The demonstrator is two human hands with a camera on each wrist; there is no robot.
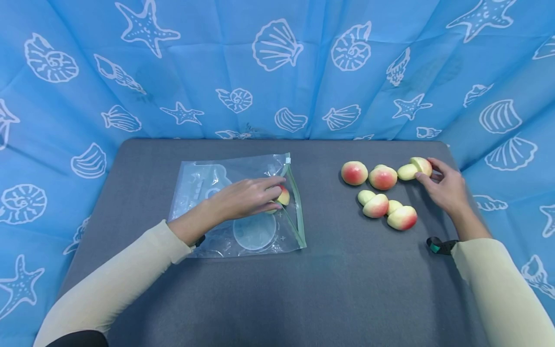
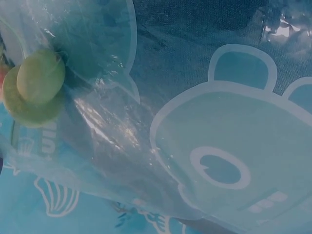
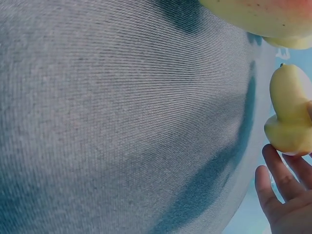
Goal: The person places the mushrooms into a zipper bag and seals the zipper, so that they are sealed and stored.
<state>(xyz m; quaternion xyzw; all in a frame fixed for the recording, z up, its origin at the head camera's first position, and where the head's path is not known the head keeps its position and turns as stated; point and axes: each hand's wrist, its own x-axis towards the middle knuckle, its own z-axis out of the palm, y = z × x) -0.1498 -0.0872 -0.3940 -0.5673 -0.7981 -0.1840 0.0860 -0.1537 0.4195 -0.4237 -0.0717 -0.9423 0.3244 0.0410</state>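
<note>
One bag (image 1: 256,236) nearest, mushroom (image 1: 284,195) inside; left hand (image 1: 253,196) at its mouth (image 1: 300,212), fingers pinching or not, I can't tell. Next, four loose mushrooms (image 1: 376,207) on the desk (image 1: 338,299). Far right: right hand (image 1: 448,190), fingers grasping another mushroom (image 1: 419,166). I'd lift clear, mouth held wide.

The place is looking like a curtained-off work booth: a bright blue, creased curtain (image 1: 312,86) bearing white seashell and starfish outlines (image 1: 277,46) is enclosing the back and both sides of a flat, grey, round-cornered, cloth-textured table (image 1: 329,289) and is hiding the kind of room beyond.
</note>
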